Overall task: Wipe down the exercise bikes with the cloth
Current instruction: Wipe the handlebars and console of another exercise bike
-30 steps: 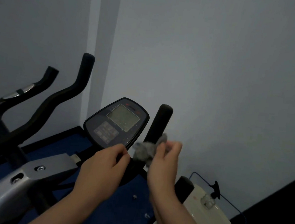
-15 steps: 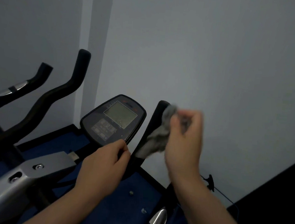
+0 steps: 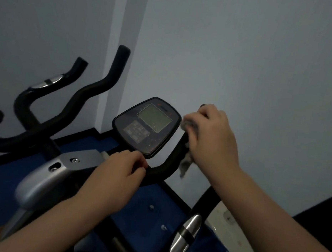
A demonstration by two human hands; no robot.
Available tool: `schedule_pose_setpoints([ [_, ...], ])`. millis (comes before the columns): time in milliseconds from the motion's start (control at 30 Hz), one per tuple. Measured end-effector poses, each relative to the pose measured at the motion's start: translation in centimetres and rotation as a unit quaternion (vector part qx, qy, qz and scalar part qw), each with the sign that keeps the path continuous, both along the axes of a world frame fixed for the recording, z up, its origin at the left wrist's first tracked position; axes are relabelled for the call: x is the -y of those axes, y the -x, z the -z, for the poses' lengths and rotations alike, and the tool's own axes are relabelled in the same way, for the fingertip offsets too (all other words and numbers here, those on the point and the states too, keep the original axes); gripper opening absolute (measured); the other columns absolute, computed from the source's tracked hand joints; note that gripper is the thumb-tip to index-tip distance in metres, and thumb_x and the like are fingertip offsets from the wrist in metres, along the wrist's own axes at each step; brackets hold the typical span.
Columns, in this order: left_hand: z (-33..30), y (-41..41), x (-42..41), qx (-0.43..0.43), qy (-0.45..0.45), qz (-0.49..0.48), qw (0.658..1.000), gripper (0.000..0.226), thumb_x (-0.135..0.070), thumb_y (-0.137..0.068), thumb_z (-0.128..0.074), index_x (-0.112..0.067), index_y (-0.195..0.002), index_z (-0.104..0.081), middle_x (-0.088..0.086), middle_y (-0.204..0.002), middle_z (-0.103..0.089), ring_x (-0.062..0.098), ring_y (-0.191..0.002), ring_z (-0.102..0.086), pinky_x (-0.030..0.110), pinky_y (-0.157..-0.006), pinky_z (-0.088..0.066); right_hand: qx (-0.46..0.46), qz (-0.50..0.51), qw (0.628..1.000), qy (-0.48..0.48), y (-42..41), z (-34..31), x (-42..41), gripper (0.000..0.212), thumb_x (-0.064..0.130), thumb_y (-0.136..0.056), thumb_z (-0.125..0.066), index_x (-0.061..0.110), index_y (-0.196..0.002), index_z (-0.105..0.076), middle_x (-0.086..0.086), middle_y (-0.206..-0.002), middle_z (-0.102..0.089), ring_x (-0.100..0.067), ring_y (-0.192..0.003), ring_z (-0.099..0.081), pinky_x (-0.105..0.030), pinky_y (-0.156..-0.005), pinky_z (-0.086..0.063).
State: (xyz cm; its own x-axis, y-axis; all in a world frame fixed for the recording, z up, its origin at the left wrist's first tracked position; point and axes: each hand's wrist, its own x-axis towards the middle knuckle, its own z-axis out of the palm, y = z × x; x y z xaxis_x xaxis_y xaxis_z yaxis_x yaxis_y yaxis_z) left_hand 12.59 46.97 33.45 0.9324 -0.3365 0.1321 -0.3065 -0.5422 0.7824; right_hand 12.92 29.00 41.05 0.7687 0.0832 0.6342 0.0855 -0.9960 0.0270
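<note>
The exercise bike's dark console [image 3: 148, 127] with a grey screen faces me at the middle. Its right black handlebar [image 3: 171, 159] rises beside the console. My right hand [image 3: 213, 138] wraps the grey cloth [image 3: 185, 165] around the upper part of that handlebar, and a tail of cloth hangs below the hand. The handlebar's tip is hidden under the hand. My left hand [image 3: 116, 175] grips the lower bend of the same bar, just under the console.
The left handlebars [image 3: 87, 97] curve up toward the white wall [image 3: 247, 62]. A silver frame cover [image 3: 43, 183] sits lower left, a chrome grip sensor [image 3: 186, 236] lower right. A white device [image 3: 230, 234] lies on the blue floor at right.
My right hand has closed over the handlebar top with the cloth, after lifting it from lower on the bar. The left hand has kept its grip. The view has shifted.
</note>
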Motion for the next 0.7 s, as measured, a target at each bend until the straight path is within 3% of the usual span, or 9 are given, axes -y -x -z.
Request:
schedule_pose_setpoints([
  [67,0.3,1.1,-1.0,0.011,-0.002,-0.022,1.000,0.013,-0.029,-0.092,-0.049,-0.034,-0.097,-0.059,-0.015,-0.094,-0.055,0.005,-0.094,-0.050,0.031,-0.085,-0.045,-0.016,0.048,0.998,0.033,0.0,1.0,-0.7,0.010,0.019,-0.090,-0.061,0.011,-0.089,-0.068,-0.004,-0.098,-0.056,-0.022,-0.084,-0.050,-0.028,-0.053,-0.040],
  [167,0.8,2.6,-1.9,0.027,0.014,-0.055,0.998,0.019,-0.030,-0.092,-0.047,-0.037,-0.107,-0.056,-0.021,-0.103,-0.052,0.002,-0.104,-0.046,0.026,-0.090,-0.040,-0.065,0.083,0.994,-0.029,1.0,5.0,-3.3,0.015,0.018,-0.093,-0.057,0.009,-0.089,-0.067,-0.006,-0.099,-0.055,-0.024,-0.081,-0.053,-0.030,-0.056,-0.036],
  [300,1.7,4.4,-3.0,0.042,-0.013,-0.066,0.997,0.031,-0.036,-0.093,-0.041,-0.040,-0.123,-0.048,-0.023,-0.117,-0.049,0.000,-0.111,-0.039,0.024,-0.095,-0.038,-0.190,-0.018,0.982,-0.002,1.4,4.9,-5.9,0.019,0.023,-0.095,-0.048,0.020,-0.098,-0.066,0.002,-0.104,-0.053,-0.018,-0.093,-0.051,-0.028,-0.068,-0.040],
  [400,2.0,5.1,-4.2,0.031,-0.015,-0.087,0.996,0.031,-0.036,-0.093,-0.042,-0.041,-0.123,-0.047,-0.023,-0.116,-0.049,0.002,-0.110,-0.041,0.029,-0.098,-0.040,-0.227,-0.017,0.974,-0.021,0.5,2.0,-3.5,0.021,0.039,-0.091,-0.054,0.028,-0.105,-0.065,0.006,-0.108,-0.055,-0.016,-0.099,-0.055,-0.036,-0.081,-0.050],
  [533,2.0,5.1,-4.5,0.022,-0.021,-0.110,0.993,0.024,-0.034,-0.093,-0.043,-0.042,-0.115,-0.049,-0.022,-0.106,-0.051,0.004,-0.104,-0.045,0.033,-0.092,-0.045,-0.195,0.069,0.978,0.035,1.8,2.9,-3.5,0.032,0.045,-0.096,-0.042,0.022,-0.106,-0.061,0.002,-0.108,-0.045,-0.016,-0.084,-0.053,-0.032,-0.068,-0.047],
  [700,2.3,5.2,-4.4,0.013,-0.030,-0.141,0.989,0.019,-0.030,-0.094,-0.043,-0.037,-0.109,-0.052,-0.018,-0.103,-0.053,0.006,-0.099,-0.049,0.034,-0.087,-0.046,-0.248,-0.052,0.967,-0.003,2.2,5.2,-8.7,0.026,0.035,-0.098,-0.044,0.018,-0.108,-0.062,-0.002,-0.112,-0.045,-0.019,-0.082,-0.054,-0.028,-0.068,-0.039],
])
